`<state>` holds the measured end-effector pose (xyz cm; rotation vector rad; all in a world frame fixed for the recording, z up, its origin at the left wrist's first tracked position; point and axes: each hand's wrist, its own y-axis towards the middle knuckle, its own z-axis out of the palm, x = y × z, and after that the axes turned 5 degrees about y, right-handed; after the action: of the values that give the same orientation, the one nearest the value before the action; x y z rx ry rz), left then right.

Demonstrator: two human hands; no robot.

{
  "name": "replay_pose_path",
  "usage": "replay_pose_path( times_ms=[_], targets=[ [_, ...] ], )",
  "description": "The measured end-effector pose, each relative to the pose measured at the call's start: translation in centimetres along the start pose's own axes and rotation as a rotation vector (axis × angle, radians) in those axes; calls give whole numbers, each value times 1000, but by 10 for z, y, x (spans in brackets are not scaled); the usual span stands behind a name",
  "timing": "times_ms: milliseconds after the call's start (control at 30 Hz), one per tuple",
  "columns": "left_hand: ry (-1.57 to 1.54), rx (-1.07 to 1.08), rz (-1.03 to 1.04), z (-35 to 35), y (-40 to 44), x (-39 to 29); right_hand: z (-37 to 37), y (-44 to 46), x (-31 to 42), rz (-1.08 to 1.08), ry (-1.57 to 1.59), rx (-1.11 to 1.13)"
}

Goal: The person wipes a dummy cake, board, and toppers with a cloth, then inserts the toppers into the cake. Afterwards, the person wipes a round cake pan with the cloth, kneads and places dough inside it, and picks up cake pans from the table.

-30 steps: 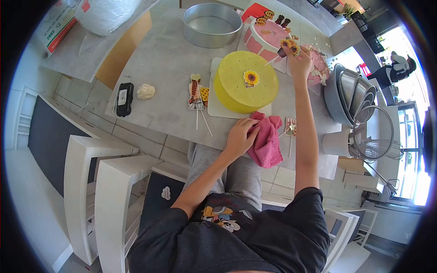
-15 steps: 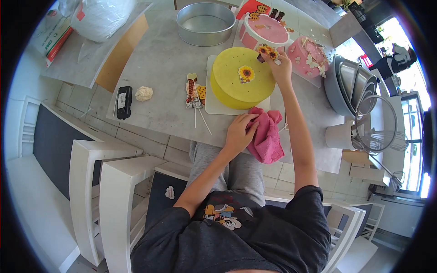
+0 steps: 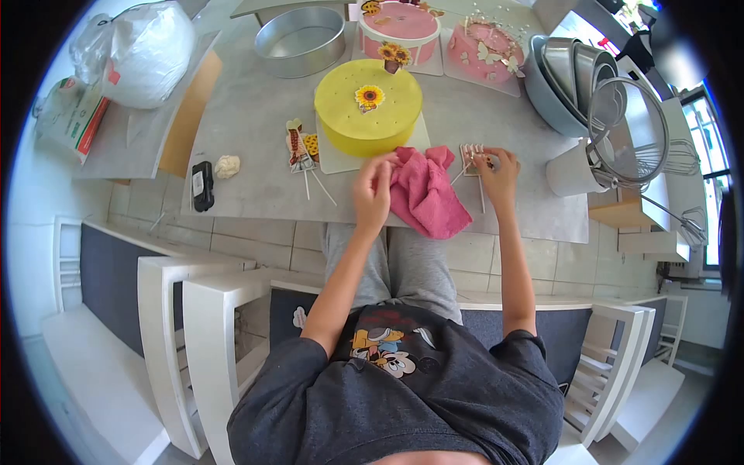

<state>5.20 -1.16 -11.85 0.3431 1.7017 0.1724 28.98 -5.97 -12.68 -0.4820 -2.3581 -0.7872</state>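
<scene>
My left hand [image 3: 375,194] is closed on the left edge of a pink cloth [image 3: 428,192] at the table's front edge. At the right, my right hand [image 3: 498,171] has its fingers at a small topper [image 3: 470,158] on a stick, lying on the table; whether it grips it is hard to tell. A yellow cake [image 3: 366,107] stands on a white board behind the cloth. On its top are a sunflower topper [image 3: 370,98] and, upright at the back edge, a sunflower pot topper [image 3: 394,57]. More stick toppers [image 3: 301,149] lie left of the cake.
Behind stand a round metal pan [image 3: 301,42] and two pink cakes, one with a white band [image 3: 399,29], one with butterflies [image 3: 484,53]. Stacked bowls [image 3: 554,89] and a white container [image 3: 575,170] with whisks are at the right. A black case [image 3: 203,187] lies at the left.
The sunflower pot topper was in my right hand and now stands on the yellow cake. My right hand has moved toward me to the toppers at the right. The view has shifted.
</scene>
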Motion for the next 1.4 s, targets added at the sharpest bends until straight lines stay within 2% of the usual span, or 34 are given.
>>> replay_pose_path(
  times_ms=[33,167,200,267,300,367,400,467,500,533,567,600,667,700,767,833,900,1033,1067,1100,1133,1167,1233,1267,1300,1333,1367,1400],
  targets=[
    [-33,-162,63,-6,1,-3,3,-9,-3,-36,-5,-19],
    [331,-672,110,-59,35,14,6,-19,-3,-81,135,-58],
    [341,-681,115,-76,46,29,7,-19,-3,-86,149,-54],
    [1044,-734,-174,-101,58,65,6,-21,-1,-73,-11,-313],
    [1049,-739,-162,-107,57,67,4,-25,2,-70,0,-320],
    [1239,-438,-288,-116,61,67,-4,-32,17,-100,-40,-359],
    [1242,-444,-273,-122,67,70,-6,-37,27,-98,-31,-371],
    [786,-170,-425,-135,71,76,-9,-52,55,-351,112,-24],
    [790,-168,-425,-139,71,76,-13,-57,77,-399,138,113],
    [738,-276,-414,-141,73,77,-14,-61,95,-446,163,250],
    [682,-383,-404,-142,73,77,-5,-66,96,-444,163,251],
    [682,-384,-406,-142,74,79,10,-72,91,-505,119,251],
    [632,-312,-427,-144,75,83,28,-79,85,-578,76,252],
    [627,-321,-428,-141,72,78,33,-80,84,-559,55,220],
    [769,-134,-432,-129,66,61,38,-81,84,-545,35,187],
    [729,-109,-456,-131,68,63,40,-83,84,-468,97,173],
    [579,-216,-424,-134,66,61,40,-83,83,-447,120,169],
    [617,-302,-306,-155,62,54,39,-75,84,-465,162,184],
    [266,-376,-373,-160,62,51,39,-73,85,-470,161,187],
    [-89,-442,-431,-165,62,45,36,-69,90,-439,192,219],
    [-211,-388,-416,-170,61,39,32,-65,94,-409,224,250],
    [-215,-394,-415,-172,60,33,29,-60,97,-416,222,252],
    [-192,-357,-303,-173,56,12,19,-48,100,-297,391,337],
    [-217,-330,-327,-170,55,-1,13,-41,101,-307,391,337],
    [-222,-336,-320,-166,57,-6,4,-33,101,-58,636,358],
    [-405,-273,-299,-161,57,-9,-5,-27,105,201,873,375],
    [-585,-205,-278,-154,57,-12,-13,-20,111,197,869,376],
    [-664,-126,-232,-142,56,-25,-24,-13,120,248,1000,299]
  ],
)
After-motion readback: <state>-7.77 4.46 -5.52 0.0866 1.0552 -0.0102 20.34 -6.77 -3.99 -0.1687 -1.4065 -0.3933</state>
